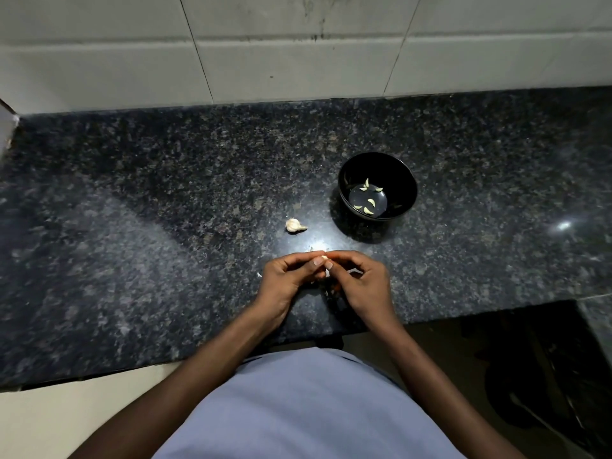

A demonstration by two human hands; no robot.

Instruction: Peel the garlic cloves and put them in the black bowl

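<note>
I see my left hand (287, 276) and right hand (359, 279) both pinching a garlic clove (324, 258) just short of the black bowl (377, 186); it looks light, firm, papery-skinned, best nipped at its tip.

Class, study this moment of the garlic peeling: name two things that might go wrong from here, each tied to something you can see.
1. Both hands, left and right, pinch one small clove above the counter near its front edge; a slip might drop it to the floor.
2. The black bowl sits further back to the right, so a careless toss may miss it.
</note>
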